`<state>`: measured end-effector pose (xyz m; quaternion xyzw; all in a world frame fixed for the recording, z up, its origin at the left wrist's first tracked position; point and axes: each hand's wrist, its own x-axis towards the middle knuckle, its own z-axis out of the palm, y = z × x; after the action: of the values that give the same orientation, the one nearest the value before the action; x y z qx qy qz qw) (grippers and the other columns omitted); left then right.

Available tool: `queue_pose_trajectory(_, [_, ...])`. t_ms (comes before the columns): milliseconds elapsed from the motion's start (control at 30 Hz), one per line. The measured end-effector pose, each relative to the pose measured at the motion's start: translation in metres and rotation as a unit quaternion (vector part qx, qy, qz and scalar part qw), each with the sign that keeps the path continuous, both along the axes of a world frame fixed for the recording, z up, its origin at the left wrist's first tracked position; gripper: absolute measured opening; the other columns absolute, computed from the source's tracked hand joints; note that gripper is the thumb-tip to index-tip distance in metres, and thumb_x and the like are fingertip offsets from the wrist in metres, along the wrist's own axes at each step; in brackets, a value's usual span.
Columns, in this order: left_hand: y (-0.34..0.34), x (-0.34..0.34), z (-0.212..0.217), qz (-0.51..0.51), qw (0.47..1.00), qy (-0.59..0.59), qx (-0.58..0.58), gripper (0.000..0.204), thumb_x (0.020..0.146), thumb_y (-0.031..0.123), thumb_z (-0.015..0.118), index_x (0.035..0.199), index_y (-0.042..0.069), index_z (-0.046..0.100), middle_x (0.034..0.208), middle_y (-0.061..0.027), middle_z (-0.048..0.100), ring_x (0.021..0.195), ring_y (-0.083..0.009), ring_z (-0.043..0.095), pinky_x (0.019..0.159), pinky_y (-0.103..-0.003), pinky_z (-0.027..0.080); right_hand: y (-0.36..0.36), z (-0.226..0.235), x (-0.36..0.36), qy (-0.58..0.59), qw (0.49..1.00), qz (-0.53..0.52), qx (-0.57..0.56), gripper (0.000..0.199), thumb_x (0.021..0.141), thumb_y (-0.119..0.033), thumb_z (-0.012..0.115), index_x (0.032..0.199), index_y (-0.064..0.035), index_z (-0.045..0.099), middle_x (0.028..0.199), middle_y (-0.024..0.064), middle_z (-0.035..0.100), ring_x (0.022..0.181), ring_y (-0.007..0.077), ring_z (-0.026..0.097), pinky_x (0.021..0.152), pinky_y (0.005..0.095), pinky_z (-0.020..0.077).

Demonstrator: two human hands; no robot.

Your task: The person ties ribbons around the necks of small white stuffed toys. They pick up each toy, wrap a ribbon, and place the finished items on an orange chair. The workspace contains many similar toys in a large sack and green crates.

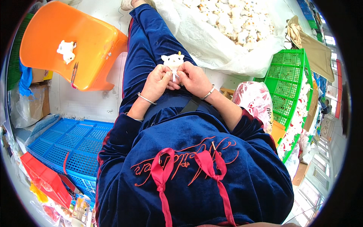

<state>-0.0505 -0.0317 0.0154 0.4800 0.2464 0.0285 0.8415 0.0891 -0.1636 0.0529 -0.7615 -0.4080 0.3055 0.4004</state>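
Observation:
A small white plush toy (pixel 172 60) with ears and a yellow tip on its head rests between my hands, over my lap. Below its head, a narrow pale ribbon (pixel 174 75) runs between my fingers. My left hand (pixel 155 81) is closed, its thumb and forefinger pinching at the ribbon from the left. From the other side, my right hand (pixel 194 80) pinches at the ribbon too, its fingers curled. The toy's lower body is mostly covered by my hands.
An orange stool (pixel 56 28) at the left holds another plush toy (pixel 67 51) and thread snips (pixel 74 75). Far ahead lies a clear plastic sheet (pixel 211 49) heaped with white plush toys (pixel 238 19). Blue crates (pixel 75 142) stand at lower left, a green crate (pixel 285 83) at right.

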Motion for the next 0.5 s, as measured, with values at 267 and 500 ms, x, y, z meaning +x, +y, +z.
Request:
queue_pose_trajectory(267, [-0.001,-0.004,-0.011,-0.023,0.998,-0.066,-0.001,0.01,0.109,0.015,0.044,0.112,0.005,0.04,0.102,-0.0193,0.068,0.088,-0.0279,0.075,0.073,-0.031,0.062,0.0,-0.007,0.003,0.1,0.993,-0.045,-0.045,0.017,0.095,-0.017,0.064,0.092,0.0003,0.061,0.076,0.0152,0.068,0.067,0.0234,0.066,0.064,0.0358,0.0524])
queue_pose_trajectory(500, [0.0,-0.004,-0.017,-0.025,0.996,-0.09,-0.015,0.009,0.109,0.014,0.043,0.111,0.006,0.042,0.102,-0.0177,0.067,0.091,-0.028,0.075,0.076,-0.033,0.062,0.003,0.007,0.005,0.084,0.994,-0.03,-0.056,0.019,0.097,-0.017,0.065,0.093,0.0008,0.063,0.076,0.0081,0.067,0.069,0.012,0.061,0.063,0.0293,0.0506])
